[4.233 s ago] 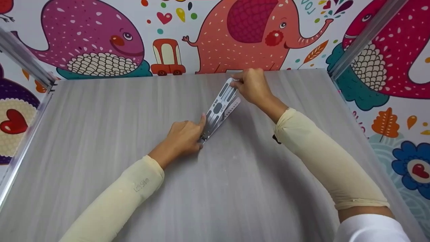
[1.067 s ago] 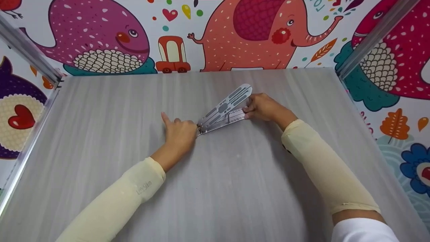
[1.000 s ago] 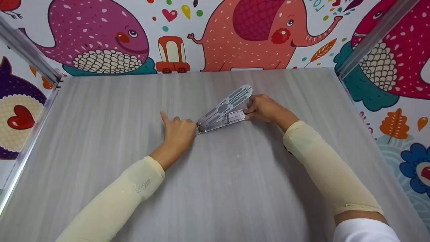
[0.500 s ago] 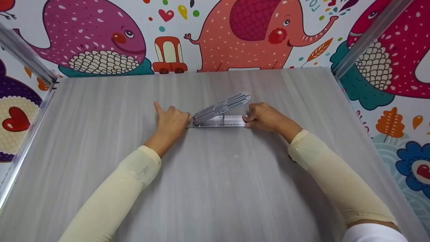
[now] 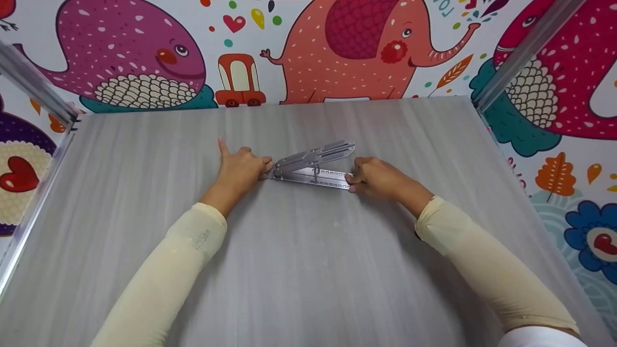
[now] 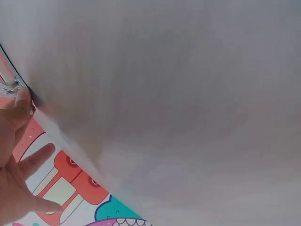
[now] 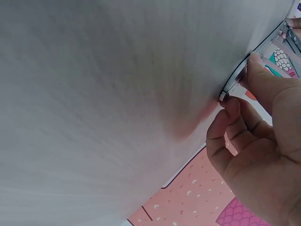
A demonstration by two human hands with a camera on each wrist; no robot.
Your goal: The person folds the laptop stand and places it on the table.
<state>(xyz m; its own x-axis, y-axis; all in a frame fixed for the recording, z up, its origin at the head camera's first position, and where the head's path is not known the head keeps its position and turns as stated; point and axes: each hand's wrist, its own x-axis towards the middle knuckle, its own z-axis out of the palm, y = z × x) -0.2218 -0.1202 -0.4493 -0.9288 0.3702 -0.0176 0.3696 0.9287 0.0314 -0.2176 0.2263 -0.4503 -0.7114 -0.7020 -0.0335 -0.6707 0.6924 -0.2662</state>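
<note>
A silver folding laptop stand (image 5: 315, 156) is held low over the table, its slotted upper plate raised at an angle above the notched base plate (image 5: 332, 180). A thin strut shows between the two plates. My left hand (image 5: 239, 168) pinches the hinge end, and other fingers stick out away from it. In the left wrist view, that hand (image 6: 14, 160) has a fingertip at the metal hinge. My right hand (image 5: 381, 178) pinches the free end of the base plate. The right wrist view shows the thumb and curled fingers of this hand (image 7: 263, 136) on the plate's end.
The grey wood-grain table (image 5: 274, 270) lies beneath both arms. A wall with printed cartoon animals (image 5: 356, 53) rises along its far edge. Metal posts (image 5: 528, 55) stand at both back corners, and a metal rail (image 5: 36, 207) runs along the left edge.
The stand has turned clockwise from a steep slant to nearly level across the view. Its upper plate has tipped lower. My right hand moved from the upper plate's tip to the base plate; my left shifted left.
</note>
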